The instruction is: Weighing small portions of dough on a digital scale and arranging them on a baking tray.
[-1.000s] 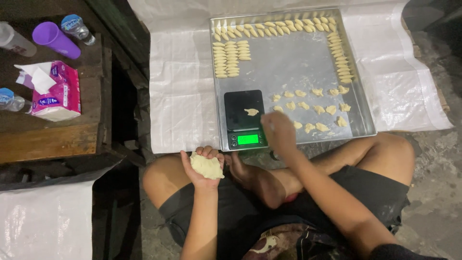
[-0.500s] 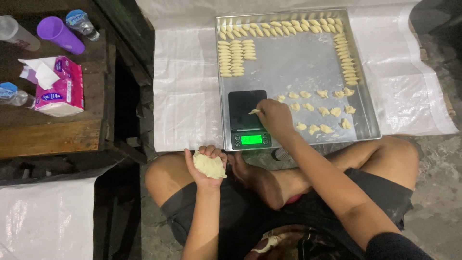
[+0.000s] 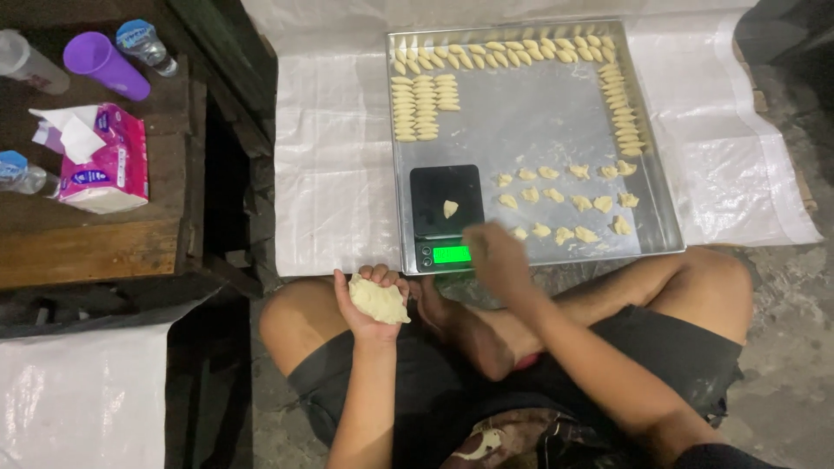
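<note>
Nearby: tissue pack [image 3: 104, 161], purple cup [image 3: 102, 65] left of metal tray [image 3: 539, 130].

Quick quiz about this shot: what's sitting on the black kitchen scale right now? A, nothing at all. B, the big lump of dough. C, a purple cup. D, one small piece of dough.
D: a single small dough piece lies on the black scale, while the big dough lump rests in the left hand, and the right hand hovers by the scale's lit display.
</note>
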